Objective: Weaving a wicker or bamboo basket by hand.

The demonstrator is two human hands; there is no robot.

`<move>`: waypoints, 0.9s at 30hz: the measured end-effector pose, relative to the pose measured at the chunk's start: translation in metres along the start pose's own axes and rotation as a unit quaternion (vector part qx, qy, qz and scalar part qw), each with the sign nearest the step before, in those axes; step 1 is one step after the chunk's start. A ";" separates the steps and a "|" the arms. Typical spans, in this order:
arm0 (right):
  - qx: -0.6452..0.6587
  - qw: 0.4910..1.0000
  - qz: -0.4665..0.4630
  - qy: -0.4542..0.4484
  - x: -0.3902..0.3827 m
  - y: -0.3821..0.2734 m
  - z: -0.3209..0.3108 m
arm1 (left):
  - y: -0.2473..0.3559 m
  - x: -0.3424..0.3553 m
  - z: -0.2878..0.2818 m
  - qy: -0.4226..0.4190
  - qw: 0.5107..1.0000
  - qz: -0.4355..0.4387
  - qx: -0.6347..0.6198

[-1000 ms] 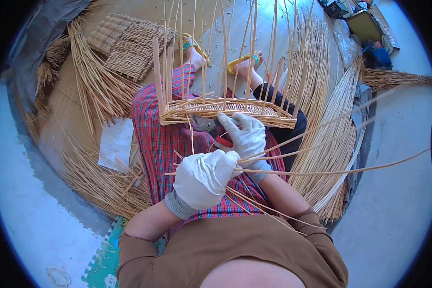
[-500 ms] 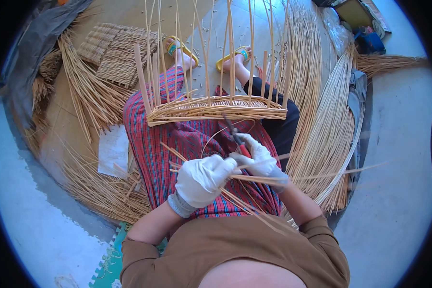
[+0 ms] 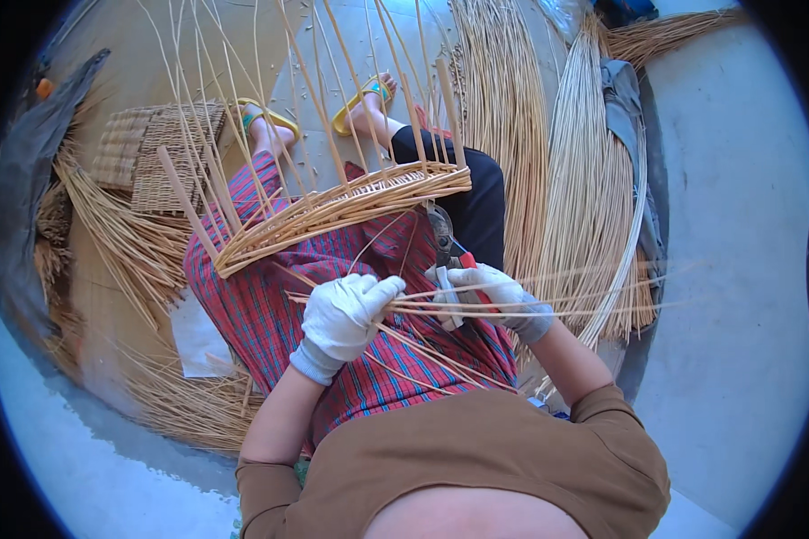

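My left hand [image 3: 346, 314], in a white work glove, is closed around several thin wicker rods [image 3: 521, 304] that stick out to both sides of it. In the white-gloved right hand [image 3: 496, 295] is a pair of pruning shears [image 3: 443, 232], red on one handle, blades pointing away from me. Their handles stand apart, and the rods pass by them and the right wrist. Beyond both hands, a partly woven wicker basket [image 3: 351, 205] lies tilted across my knees, its left end nearer. Tall stakes rise from it, thicker ones at the ends.
Long bundles of pale rods [image 3: 573, 198] lie on the floor at the right. On the left are woven mats [image 3: 175, 157], another rod bundle [image 3: 121, 229], dark cloth [image 3: 27, 189] and a white sheet [image 3: 198, 337]. A checked red cloth [image 3: 288, 332] covers my lap.
The view has shifted, and the basket now appears slanted and further left. The shears' handles show spread apart in my right hand. My left hand still grips the rods.
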State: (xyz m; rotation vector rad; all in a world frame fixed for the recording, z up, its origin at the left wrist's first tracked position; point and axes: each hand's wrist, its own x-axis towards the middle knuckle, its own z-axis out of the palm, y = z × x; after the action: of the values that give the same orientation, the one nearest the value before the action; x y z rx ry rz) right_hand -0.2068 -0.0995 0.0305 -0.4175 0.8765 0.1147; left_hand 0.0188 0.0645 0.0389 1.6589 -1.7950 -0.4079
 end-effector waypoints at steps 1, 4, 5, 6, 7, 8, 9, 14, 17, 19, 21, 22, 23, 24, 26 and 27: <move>0.052 0.998 0.020 -0.011 0.002 0.000 -0.001 | 0.000 0.005 0.003 0.005 1.000 -0.008 -0.001; -0.028 0.999 -0.035 0.006 0.010 0.002 -0.006 | -0.016 0.021 0.028 0.013 0.998 -0.056 0.039; -0.033 0.998 -0.053 0.013 0.011 -0.003 -0.004 | -0.023 0.019 0.035 -0.037 0.988 -0.113 0.095; -0.035 0.997 -0.066 0.008 0.014 -0.006 -0.008 | -0.032 0.021 0.042 -0.028 0.985 -0.121 0.123; -0.034 0.996 -0.080 0.005 0.014 -0.008 -0.014 | -0.037 0.022 0.048 -0.023 0.980 -0.127 0.149; -0.063 0.994 -0.092 0.018 0.015 -0.011 -0.017 | -0.040 0.022 0.053 0.016 0.979 -0.117 0.167; -0.082 0.991 -0.099 0.025 0.015 -0.013 -0.020 | -0.036 0.025 0.051 0.010 0.974 -0.144 0.174; -0.206 0.970 -0.108 0.066 0.007 -0.015 -0.003 | -0.054 0.010 0.032 0.135 0.943 -0.184 0.241; -0.180 0.980 -0.080 0.027 0.004 -0.015 0.010 | -0.066 0.024 -0.004 0.117 0.935 -0.246 0.226; -0.213 0.975 -0.040 -0.052 0.001 -0.014 0.021 | -0.078 0.039 -0.015 0.062 0.935 -0.230 0.263; -0.328 0.936 -0.006 -0.129 -0.002 -0.007 0.045 | -0.092 0.045 -0.028 0.072 0.948 -0.242 0.191; -0.368 0.911 -0.009 -0.186 -0.003 0.001 0.054 | -0.097 0.048 -0.039 0.068 0.953 -0.246 0.161; -0.495 0.845 -0.040 -0.198 -0.007 0.001 0.062 | -0.111 0.054 -0.048 0.141 0.961 -0.180 0.153; -0.638 0.738 -0.088 -0.201 -0.011 0.000 0.072 | -0.113 0.062 -0.065 0.196 0.958 -0.146 0.151; -0.728 0.652 -0.087 -0.193 -0.030 -0.007 0.106 | -0.108 0.081 -0.115 0.167 0.957 -0.228 0.069; -0.759 0.614 -0.068 -0.205 -0.034 -0.011 0.121 | -0.131 0.076 -0.127 0.215 0.951 -0.223 -0.020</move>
State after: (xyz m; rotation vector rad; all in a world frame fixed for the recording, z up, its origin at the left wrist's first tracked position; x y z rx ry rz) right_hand -0.1384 -0.0582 0.1280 -1.9772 0.0540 0.8162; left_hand 0.2018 -0.0032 0.0697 1.9450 -1.0882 -0.2443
